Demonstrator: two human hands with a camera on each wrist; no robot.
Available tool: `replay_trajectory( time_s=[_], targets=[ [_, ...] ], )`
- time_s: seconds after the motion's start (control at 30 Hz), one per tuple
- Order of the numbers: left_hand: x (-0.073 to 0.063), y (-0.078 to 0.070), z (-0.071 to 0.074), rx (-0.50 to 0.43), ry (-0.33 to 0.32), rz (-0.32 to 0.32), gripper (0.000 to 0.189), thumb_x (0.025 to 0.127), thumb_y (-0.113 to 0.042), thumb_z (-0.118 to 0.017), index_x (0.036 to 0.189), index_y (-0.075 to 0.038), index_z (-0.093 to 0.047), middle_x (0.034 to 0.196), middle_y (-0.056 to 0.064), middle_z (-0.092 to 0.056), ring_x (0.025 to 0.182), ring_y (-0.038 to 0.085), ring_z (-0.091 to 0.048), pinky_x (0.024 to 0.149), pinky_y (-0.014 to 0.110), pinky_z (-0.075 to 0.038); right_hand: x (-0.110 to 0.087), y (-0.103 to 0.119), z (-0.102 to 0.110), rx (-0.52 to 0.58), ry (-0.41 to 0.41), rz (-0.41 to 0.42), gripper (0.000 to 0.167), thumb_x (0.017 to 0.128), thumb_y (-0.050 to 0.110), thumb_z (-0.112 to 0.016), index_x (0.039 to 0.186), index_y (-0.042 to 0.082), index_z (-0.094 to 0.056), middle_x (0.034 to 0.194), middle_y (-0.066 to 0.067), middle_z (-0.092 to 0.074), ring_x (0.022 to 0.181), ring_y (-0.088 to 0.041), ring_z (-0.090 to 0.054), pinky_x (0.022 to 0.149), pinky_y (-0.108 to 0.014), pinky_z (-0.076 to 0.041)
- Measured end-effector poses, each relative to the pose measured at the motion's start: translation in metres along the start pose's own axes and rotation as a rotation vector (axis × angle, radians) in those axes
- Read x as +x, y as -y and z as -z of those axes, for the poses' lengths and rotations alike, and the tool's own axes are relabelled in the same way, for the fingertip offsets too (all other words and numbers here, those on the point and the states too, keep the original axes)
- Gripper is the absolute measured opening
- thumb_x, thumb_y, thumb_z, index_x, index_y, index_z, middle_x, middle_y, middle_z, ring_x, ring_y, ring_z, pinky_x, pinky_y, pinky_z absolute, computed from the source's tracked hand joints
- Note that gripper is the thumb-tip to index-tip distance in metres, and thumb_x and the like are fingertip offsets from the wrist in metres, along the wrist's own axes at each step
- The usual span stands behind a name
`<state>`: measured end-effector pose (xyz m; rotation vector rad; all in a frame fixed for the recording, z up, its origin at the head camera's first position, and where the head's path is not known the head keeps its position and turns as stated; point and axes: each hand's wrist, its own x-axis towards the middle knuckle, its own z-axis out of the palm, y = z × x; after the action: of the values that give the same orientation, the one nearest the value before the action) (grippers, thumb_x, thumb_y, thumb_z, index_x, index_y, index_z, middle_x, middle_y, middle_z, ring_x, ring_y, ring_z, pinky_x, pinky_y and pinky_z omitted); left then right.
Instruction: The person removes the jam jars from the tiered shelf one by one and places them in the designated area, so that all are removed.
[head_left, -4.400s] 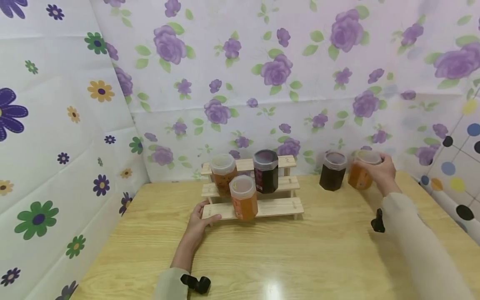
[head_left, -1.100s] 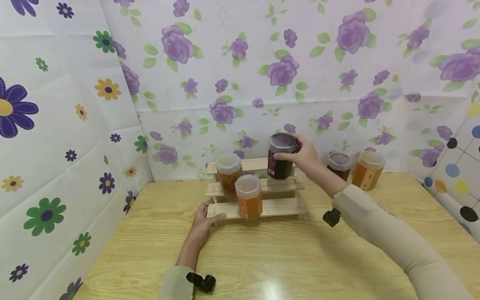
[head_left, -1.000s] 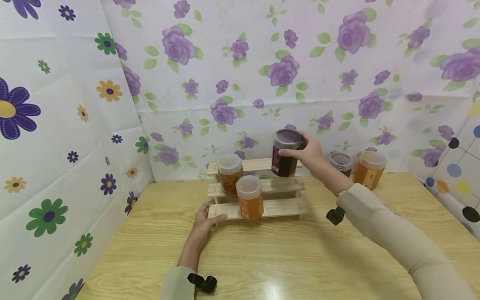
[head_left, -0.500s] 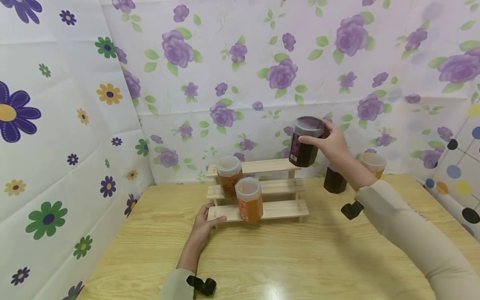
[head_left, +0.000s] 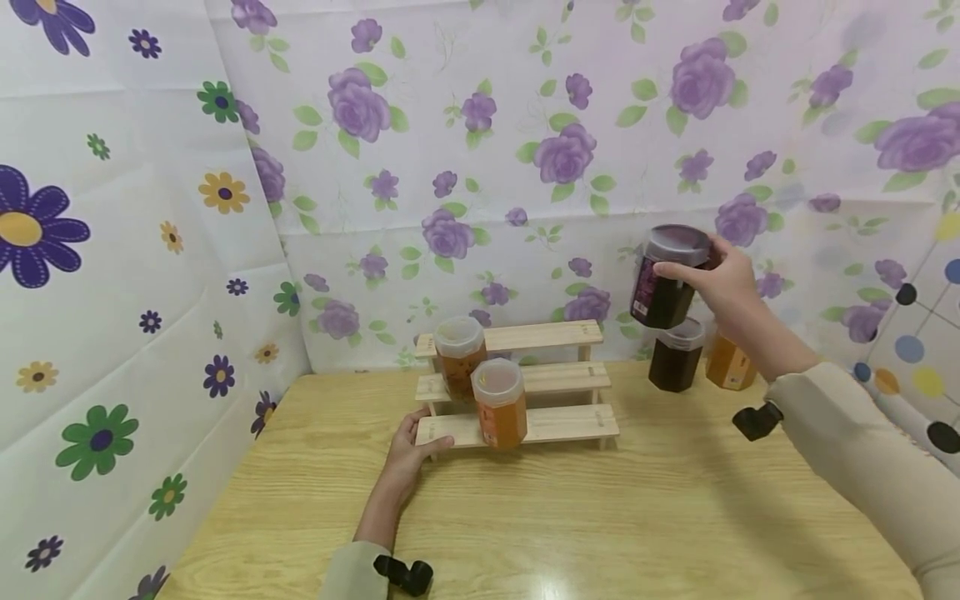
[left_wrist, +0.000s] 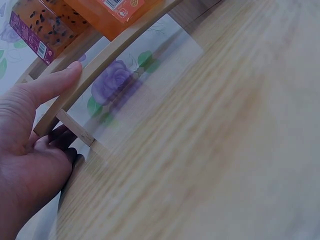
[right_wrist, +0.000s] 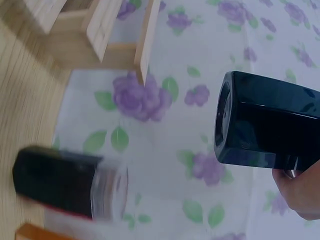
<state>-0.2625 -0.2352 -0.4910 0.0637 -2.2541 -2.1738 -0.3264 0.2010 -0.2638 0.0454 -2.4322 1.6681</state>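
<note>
My right hand (head_left: 723, 279) grips a dark jar (head_left: 663, 287) with a clear lid near its top. It hangs in the air right of the rack, overlapping a second dark jar (head_left: 677, 358) in the head view. The right wrist view shows the held jar's base (right_wrist: 225, 117) from below. My left hand (head_left: 408, 450) holds the left end of a three-tier wooden rack (head_left: 570, 422), thumb on the lowest board. On the rack stand an orange jar with dark specks (head_left: 459, 367) and, in front of it, a plain orange jar (head_left: 501, 408).
Beside the second dark jar, an amber jar (head_left: 727, 364) stands on the wooden table (head_left: 525, 517), partly hidden by my right hand and wrist. A flowered cloth (head_left: 465, 167) hangs close behind the rack. Another patterned cloth (head_left: 127, 250) borders the left side.
My right hand went from the amber jar to the dark jar on the rack. It has since lifted that jar off and carried it right. My left hand stays on the rack.
</note>
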Motion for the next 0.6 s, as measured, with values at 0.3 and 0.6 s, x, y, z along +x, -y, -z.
replay_trajectory(
  time_s=[0.3, 0.6],
  targets=[
    [-0.002, 0.000, 0.000, 0.003, 0.019, 0.007, 0.073, 0.084, -0.008, -0.075, 0.144, -0.001, -0.033, 0.156, 0.020, -0.033, 0.129, 0.029, -0.050, 0.090, 0.019, -0.048, 0.000, -0.020, 0.036, -0.112, -0.055, -0.005, 0.094, 0.081, 0.054, -0.072, 0.155, 0.015, -0.027, 0.121, 0.009, -0.049, 0.113, -0.012, -0.047, 0.107, -0.048, -0.042],
    [0.000, -0.002, 0.001, -0.018, 0.001, 0.008, 0.072, 0.084, -0.006, -0.074, 0.144, -0.001, -0.034, 0.155, 0.021, -0.035, 0.128, 0.027, -0.051, 0.088, 0.017, -0.049, -0.004, -0.044, 0.049, -0.123, -0.055, -0.021, 0.093, 0.083, 0.053, -0.070, 0.155, 0.015, -0.025, 0.113, 0.022, -0.043, 0.110, -0.004, -0.045, 0.087, -0.017, -0.043]
  ],
)
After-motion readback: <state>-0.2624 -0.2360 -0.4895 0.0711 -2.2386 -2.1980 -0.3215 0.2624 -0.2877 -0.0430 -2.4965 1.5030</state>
